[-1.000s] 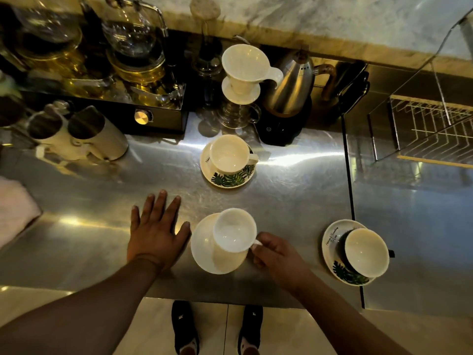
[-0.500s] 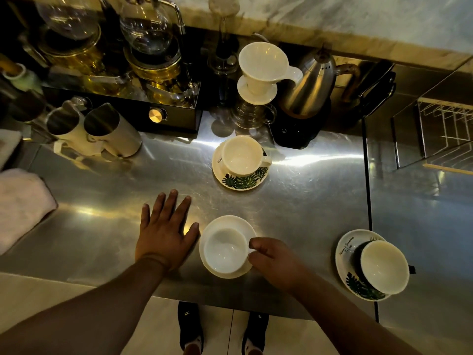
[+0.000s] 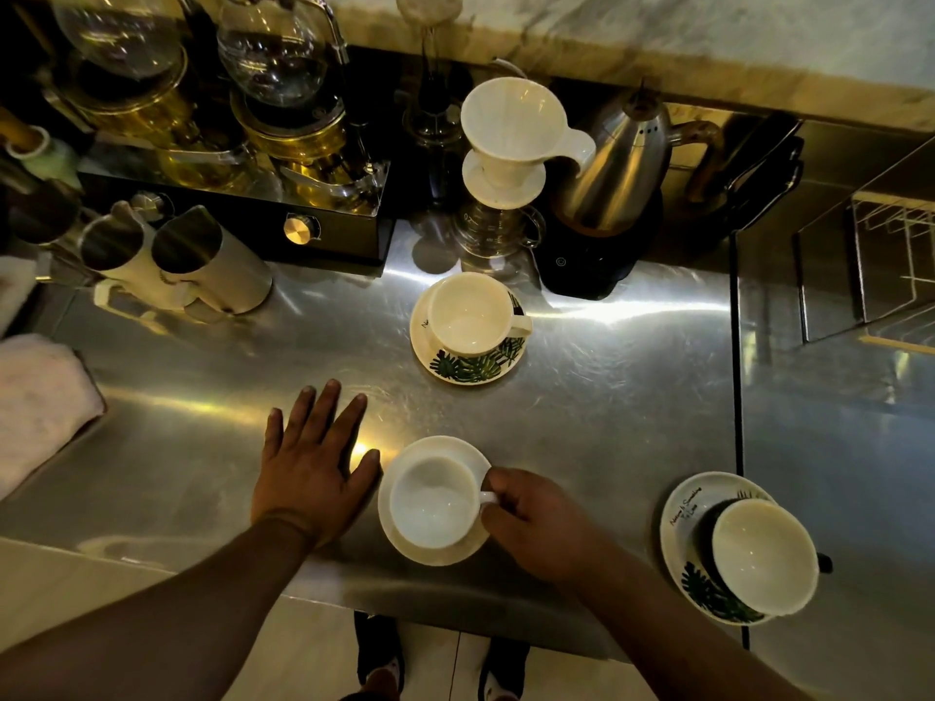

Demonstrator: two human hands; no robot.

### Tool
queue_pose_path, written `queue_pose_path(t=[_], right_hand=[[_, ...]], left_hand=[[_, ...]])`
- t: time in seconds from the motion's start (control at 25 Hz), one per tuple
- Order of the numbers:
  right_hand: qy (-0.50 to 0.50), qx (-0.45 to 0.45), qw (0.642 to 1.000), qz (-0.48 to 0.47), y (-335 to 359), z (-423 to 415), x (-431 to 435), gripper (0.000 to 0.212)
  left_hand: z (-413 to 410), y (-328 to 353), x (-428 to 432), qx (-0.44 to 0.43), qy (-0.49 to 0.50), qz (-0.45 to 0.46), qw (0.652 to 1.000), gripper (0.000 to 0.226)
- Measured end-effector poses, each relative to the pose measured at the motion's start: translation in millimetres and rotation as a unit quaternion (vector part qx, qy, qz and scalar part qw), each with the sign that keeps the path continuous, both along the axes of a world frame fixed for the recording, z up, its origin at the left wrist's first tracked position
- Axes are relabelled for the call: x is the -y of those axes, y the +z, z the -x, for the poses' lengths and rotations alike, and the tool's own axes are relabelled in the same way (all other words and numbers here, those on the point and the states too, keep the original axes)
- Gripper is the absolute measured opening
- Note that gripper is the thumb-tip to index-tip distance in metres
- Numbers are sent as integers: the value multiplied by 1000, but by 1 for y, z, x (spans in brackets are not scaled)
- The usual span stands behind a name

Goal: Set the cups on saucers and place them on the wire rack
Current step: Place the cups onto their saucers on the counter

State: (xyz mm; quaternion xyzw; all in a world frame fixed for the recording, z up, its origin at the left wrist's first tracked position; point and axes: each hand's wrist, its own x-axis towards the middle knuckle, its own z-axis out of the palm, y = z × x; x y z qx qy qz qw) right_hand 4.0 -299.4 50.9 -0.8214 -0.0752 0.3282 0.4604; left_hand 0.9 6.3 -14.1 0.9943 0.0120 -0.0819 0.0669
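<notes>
A plain white cup (image 3: 432,500) sits on a plain white saucer (image 3: 458,551) near the steel counter's front edge. My right hand (image 3: 536,523) pinches the cup's handle. My left hand (image 3: 311,465) lies flat and open on the counter, its thumb close to the saucer's left rim. Farther back a second white cup (image 3: 468,316) stands on a leaf-print saucer (image 3: 468,366). At the right a dark cup with a white inside (image 3: 761,556) sits on another leaf-print saucer (image 3: 695,518). The wire rack (image 3: 893,255) is at the far right edge, partly cut off.
Along the back stand a white pour-over dripper (image 3: 511,139) on a glass server, a steel kettle (image 3: 622,169) on a black base, and brass siphon brewers (image 3: 283,103). Two milk jugs (image 3: 202,265) lie at the left, with a folded towel (image 3: 35,402) beside them.
The white cup went from tilted on the saucer's right side to settled at its centre, my right hand staying on the handle. The view shifted left, so the rack slid toward the right edge.
</notes>
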Motion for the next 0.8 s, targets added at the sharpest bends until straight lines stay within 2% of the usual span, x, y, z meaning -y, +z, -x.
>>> queue_pose_path(t=[0.16, 0.24, 0.32, 0.64, 0.8], right_hand=[[31, 32, 999, 11, 0, -2, 4, 25], [45, 47, 998, 14, 0, -3, 5, 22], [39, 40, 998, 13, 0, -2, 7, 15], [16, 8, 1000, 15, 6, 0, 2, 10], [10, 12, 999, 39, 12, 6, 2, 23]], left_hand=[[1, 0, 0, 3, 2, 0, 1000, 73], [1, -1, 0, 7, 1, 7, 1000, 73], [0, -1, 1, 9, -3, 7, 1000, 73], [0, -2, -3, -5, -1, -3, 1000, 72], [-1, -1, -3, -11, -4, -2, 1000, 73]])
